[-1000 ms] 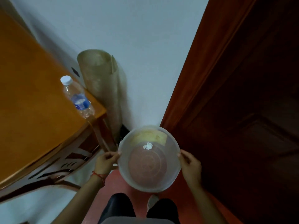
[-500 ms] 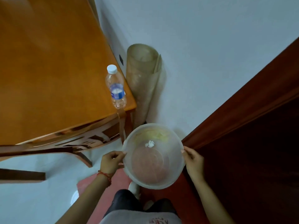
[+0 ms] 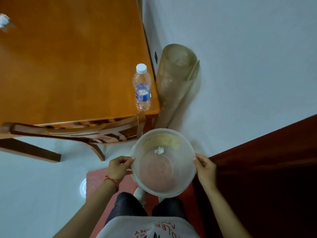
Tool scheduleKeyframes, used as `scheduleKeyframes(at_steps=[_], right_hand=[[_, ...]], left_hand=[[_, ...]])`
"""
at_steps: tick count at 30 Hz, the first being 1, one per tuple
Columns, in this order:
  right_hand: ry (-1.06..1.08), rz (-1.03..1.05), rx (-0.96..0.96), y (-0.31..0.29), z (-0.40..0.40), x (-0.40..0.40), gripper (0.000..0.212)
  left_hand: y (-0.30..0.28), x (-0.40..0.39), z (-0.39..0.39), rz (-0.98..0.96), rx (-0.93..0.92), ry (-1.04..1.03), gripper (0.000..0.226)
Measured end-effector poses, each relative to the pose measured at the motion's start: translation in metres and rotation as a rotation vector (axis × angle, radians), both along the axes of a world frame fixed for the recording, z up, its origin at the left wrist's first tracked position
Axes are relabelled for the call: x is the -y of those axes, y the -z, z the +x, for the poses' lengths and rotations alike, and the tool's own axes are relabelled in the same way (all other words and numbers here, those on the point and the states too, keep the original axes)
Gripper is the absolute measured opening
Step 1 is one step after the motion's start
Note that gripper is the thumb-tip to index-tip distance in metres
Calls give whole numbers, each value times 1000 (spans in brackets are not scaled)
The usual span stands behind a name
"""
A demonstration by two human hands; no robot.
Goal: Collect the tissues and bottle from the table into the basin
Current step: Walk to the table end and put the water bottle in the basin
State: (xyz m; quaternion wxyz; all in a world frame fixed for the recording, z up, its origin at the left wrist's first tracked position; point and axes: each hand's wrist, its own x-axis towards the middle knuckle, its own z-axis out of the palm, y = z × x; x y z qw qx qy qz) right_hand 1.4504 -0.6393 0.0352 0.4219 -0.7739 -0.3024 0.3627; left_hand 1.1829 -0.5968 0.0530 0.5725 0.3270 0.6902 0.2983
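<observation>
Left hand: the left hand, a red string bracelet on its wrist, is closed on the left rim of the round translucent plastic basin, thumb over the edge.
Right hand: the right hand pinches the basin's right rim, thumb on top and fingers under.
Basin: held level between the 2 hands, in front of the person's waist and above the dark trousers; cloudy walls, ringed bottom, a yellowish patch on its far inner wall.
Tissue in basin: 1 small crumpled white tissue lies on the basin's bottom near the far wall.
Bottle: the clear plastic water bottle with white cap and blue label stands upright beyond the basin on the orange wooden table, close to the table's near right corner.
Table edge: the near edge runs just beyond the basin's far rim; a carved wooden chair back sits against it, left of the basin.
Other tissue: a blurred white scrap shows at the table's far left; too unclear to name.
Room around basin: pale floor lies open to its left, a dark red wooden door stands close on its right, and a rolled tan mat leans on the wall beyond it, beside the table's corner.
Underfoot: a red mat lies below the basin.
</observation>
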Motion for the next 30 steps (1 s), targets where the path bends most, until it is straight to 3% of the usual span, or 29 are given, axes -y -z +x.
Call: scheduleKeyframes(at_steps=[14,30], right_hand=[[-346,-36,19,-6,17,-46,21],[-499,-11,126,-37,-3,-81,34]], left_hand=[[1,30,15,35,-101,-237,19],[0,42,-3,83,-259,-181,25]])
